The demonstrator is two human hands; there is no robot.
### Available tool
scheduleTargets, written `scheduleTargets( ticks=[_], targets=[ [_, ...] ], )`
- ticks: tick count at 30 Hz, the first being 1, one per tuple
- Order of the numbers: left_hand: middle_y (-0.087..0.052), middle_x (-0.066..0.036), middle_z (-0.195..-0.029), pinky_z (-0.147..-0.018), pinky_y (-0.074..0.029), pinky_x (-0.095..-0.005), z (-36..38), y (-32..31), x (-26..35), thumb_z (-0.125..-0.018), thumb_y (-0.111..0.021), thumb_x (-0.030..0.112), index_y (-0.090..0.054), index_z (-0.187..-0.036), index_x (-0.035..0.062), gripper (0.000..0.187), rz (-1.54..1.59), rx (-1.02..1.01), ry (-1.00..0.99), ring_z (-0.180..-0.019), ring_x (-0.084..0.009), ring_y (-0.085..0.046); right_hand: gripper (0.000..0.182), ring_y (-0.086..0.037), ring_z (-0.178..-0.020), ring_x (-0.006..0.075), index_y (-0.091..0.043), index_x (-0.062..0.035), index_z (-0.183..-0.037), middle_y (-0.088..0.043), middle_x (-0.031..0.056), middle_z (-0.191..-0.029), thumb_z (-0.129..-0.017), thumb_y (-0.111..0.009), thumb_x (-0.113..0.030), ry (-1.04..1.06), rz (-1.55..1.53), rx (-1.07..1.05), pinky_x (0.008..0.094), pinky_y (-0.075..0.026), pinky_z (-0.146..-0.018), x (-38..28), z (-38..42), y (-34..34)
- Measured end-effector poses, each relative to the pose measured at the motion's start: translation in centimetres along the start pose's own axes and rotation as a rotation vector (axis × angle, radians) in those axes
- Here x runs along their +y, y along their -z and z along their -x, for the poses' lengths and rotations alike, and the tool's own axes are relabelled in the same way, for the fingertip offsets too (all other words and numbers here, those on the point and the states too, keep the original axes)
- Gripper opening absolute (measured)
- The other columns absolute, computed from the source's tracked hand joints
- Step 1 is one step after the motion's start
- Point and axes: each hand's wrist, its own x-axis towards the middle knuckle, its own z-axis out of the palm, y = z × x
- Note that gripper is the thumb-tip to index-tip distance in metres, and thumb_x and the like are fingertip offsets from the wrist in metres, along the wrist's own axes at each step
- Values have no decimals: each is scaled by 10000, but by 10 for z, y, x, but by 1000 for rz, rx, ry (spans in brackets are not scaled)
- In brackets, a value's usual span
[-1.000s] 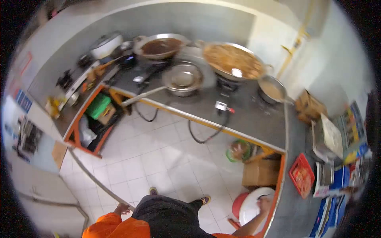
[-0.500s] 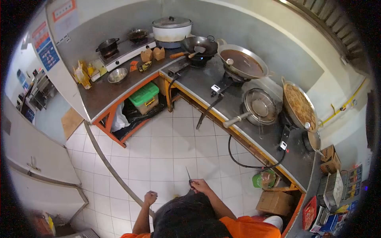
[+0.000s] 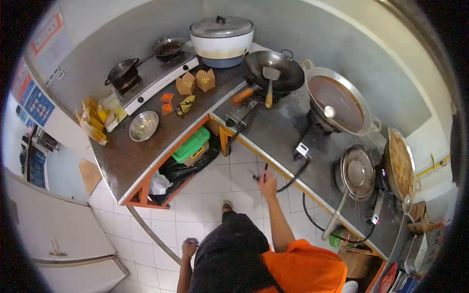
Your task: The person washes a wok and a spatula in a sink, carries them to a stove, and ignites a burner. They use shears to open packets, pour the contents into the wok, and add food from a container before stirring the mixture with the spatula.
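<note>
My right hand (image 3: pixel 267 186) reaches forward near the front edge of the right counter. Its fingers are closed around a slim, dark-handled bladed tool (image 3: pixel 266 167), which points away from me; whether it is a knife or scissors I cannot tell. Behind that hand runs a black hose (image 3: pixel 294 181) hanging off the counter. Low at my left side, my left hand (image 3: pixel 189 248) hangs over the floor with its fingers curled in, nothing visible in them. Nearest ahead on the counter are a dark wok (image 3: pixel 288 78), a wooden-handled spatula (image 3: pixel 270 84) and a large pan of brown liquid (image 3: pixel 337 100).
The left counter (image 3: pixel 115 166) carries a metal bowl (image 3: pixel 144 126), yellow packets (image 3: pixel 93 122), cardboard boxes (image 3: pixel 186 84), a two-burner stove (image 3: pixel 156 78) and a rice cooker (image 3: pixel 221 44). Farther right are a strainer (image 3: pixel 359 171) and a pan of food (image 3: pixel 400 161). A green-lidded bin (image 3: pixel 191 145) sits below.
I have stepped forward, closer to the counters. My right hand has moved up and forward with the tool, out to the counter edge. My left hand stays low at my side.
</note>
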Motion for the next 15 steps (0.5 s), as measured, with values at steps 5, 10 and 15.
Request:
scheduleTargets(
  ticks=[5,10,15],
  targets=[
    [-668,-141,-758,-613,-539,-316,-98,48,87,-875,-530,160,-611,-893,-33,210,1,63,-176,-666,-204,-667,164,-625,-639,362,-566,-7,-830,-610,210,-689,-880,-549,-162,-110,-10,51,437,-459,-562,-37,-147,2],
    [-639,-107,-801,-661,-527,-295,-185,61,176,-909,-501,128,-585,-899,-9,161,150,-37,-230,-725,-169,-624,115,-643,-683,363,-656,-70,-835,-640,191,-722,-803,-612,-172,-220,855,-137,425,-517,-609,26,-188,-26],
    [-602,-59,-745,-647,-465,-274,-299,72,223,-925,-497,137,-570,-897,-3,161,-44,-270,-460,-691,-138,-576,200,-665,-654,325,-663,-29,-807,-675,180,-828,-804,-620,-224,-155,792,-27,404,-545,-597,-51,-182,-75]
  ],
)
